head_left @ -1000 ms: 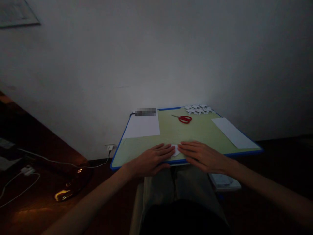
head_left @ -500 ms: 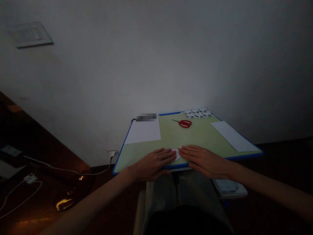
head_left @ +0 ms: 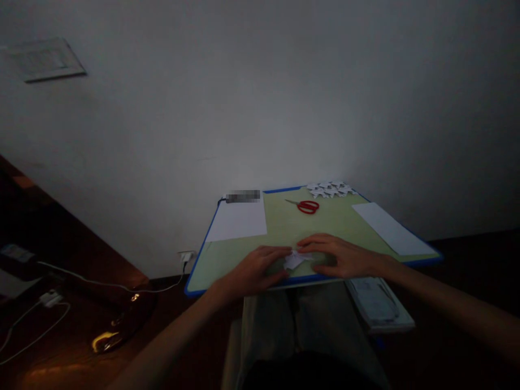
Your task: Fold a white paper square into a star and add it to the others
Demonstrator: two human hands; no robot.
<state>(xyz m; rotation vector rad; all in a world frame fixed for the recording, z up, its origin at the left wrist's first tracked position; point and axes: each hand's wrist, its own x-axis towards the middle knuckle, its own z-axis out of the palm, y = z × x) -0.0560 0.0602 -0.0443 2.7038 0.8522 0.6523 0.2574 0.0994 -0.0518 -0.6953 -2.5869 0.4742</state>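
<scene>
A small piece of folded white paper (head_left: 296, 260) lies near the front edge of the table, between my two hands. My left hand (head_left: 264, 266) is at its left side, fingertips touching its top edge and thumb lower down, with a gap between them. From the right, my right hand (head_left: 335, 255) reaches over with slightly blurred fingers at the paper's upper right. Its thumb is spread away from the fingers, near the table's front edge. Red-handled scissors (head_left: 307, 206) rest further back, beyond both hands.
The light green table (head_left: 244, 257) has a blue rim. A white sheet (head_left: 238, 223) lies at the left, a white strip of paper (head_left: 392, 227) at the right. Several folded paper pieces (head_left: 331, 189) sit at the back right. A cable (head_left: 101, 284) runs to a wall plug (head_left: 186, 255).
Both hands were flat on the paper with fingers extended. Now they have lifted and arched, thumbs apart from the fingers, and more of the folded paper shows.
</scene>
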